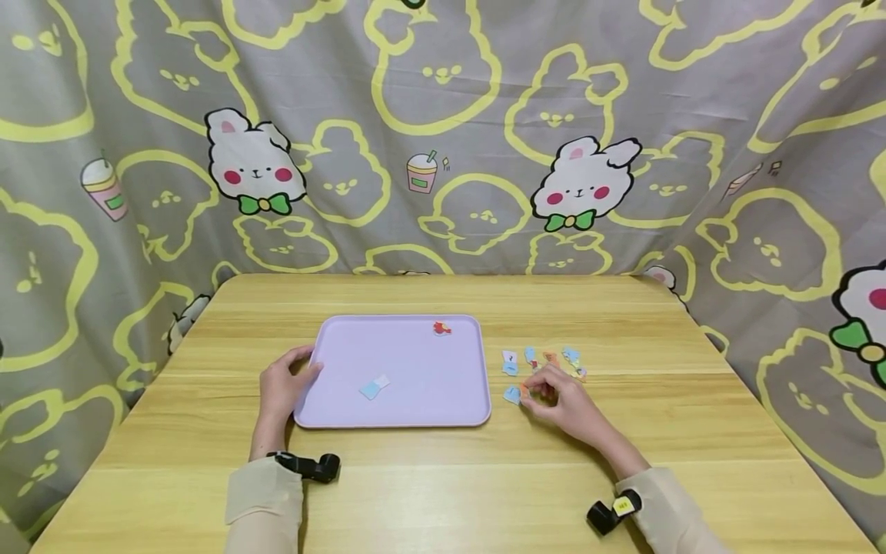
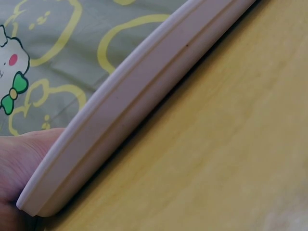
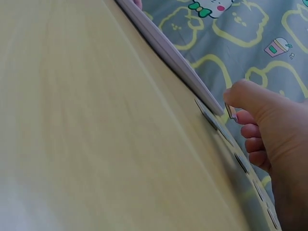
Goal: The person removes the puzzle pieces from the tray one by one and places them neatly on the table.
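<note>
A lavender tray [image 1: 415, 369] lies on the table, its left rim gripped by my left hand [image 1: 282, 385] with the thumb over the edge. In the left wrist view, part of that hand [image 2: 29, 161] shows behind the tray's side wall [image 2: 120, 94]. To the right of the tray, my right hand [image 1: 564, 404] pinches a small orange puzzle piece [image 1: 524, 391] between thumb and finger. The right wrist view shows this piece [image 3: 231, 111] edge-on, lifted above the table. Just under it lies a blue puzzle piece [image 1: 511, 395].
On the tray are a blue-and-white piece [image 1: 374, 387] and a red piece [image 1: 441, 328] near the far rim. Several more puzzle pieces, among them a white-and-blue one [image 1: 510, 362], lie beyond my right hand. A patterned curtain [image 1: 443, 138] hangs behind the wooden table [image 1: 429, 492].
</note>
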A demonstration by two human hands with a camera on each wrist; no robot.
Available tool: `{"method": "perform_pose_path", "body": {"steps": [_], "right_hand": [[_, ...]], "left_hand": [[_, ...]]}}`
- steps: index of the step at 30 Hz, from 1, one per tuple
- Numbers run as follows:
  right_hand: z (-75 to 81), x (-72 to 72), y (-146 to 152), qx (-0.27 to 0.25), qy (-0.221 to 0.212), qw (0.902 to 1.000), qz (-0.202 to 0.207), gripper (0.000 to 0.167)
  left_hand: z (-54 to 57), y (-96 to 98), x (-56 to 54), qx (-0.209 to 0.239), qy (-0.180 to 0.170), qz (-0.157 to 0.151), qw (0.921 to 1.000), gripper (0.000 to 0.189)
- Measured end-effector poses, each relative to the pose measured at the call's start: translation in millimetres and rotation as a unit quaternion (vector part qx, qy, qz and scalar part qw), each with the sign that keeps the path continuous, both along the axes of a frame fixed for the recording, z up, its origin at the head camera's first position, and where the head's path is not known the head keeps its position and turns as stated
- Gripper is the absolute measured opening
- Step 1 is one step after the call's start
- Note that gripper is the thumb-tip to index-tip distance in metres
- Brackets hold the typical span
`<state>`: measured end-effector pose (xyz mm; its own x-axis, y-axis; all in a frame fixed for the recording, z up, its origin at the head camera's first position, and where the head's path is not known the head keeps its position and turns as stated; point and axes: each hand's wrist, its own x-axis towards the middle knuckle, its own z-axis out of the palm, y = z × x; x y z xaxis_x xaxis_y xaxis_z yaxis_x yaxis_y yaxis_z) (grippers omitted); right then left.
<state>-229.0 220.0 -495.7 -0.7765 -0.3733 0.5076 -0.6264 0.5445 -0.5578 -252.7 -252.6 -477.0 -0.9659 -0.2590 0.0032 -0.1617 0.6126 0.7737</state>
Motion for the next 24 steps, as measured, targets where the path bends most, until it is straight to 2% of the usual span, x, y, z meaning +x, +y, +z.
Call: {"method": "perform_pose_path", "body": {"steps": [5, 19, 24], "right_hand": [[1.9, -0.2, 11, 0.014, -0.012, 0.9998, -0.012, 0.022], [1.3, -7.9, 23, 0.063, 0.03, 0.9975, 0.005, 0.021], [3.7, -10.0, 23, 0.075, 0.048, 0.9957, 0.023, 0.02]], "left_hand": [[-0.5, -0.4, 0.2, 0.0, 0.004, 0.001, 1.0, 0.045], [0.3, 0.0, 0.6, -0.003, 0.003, -0.001, 1.0, 0.047], [0.0, -0.9, -1.2, -0.002, -0.001, 0.002, 1.0, 0.047]]}}
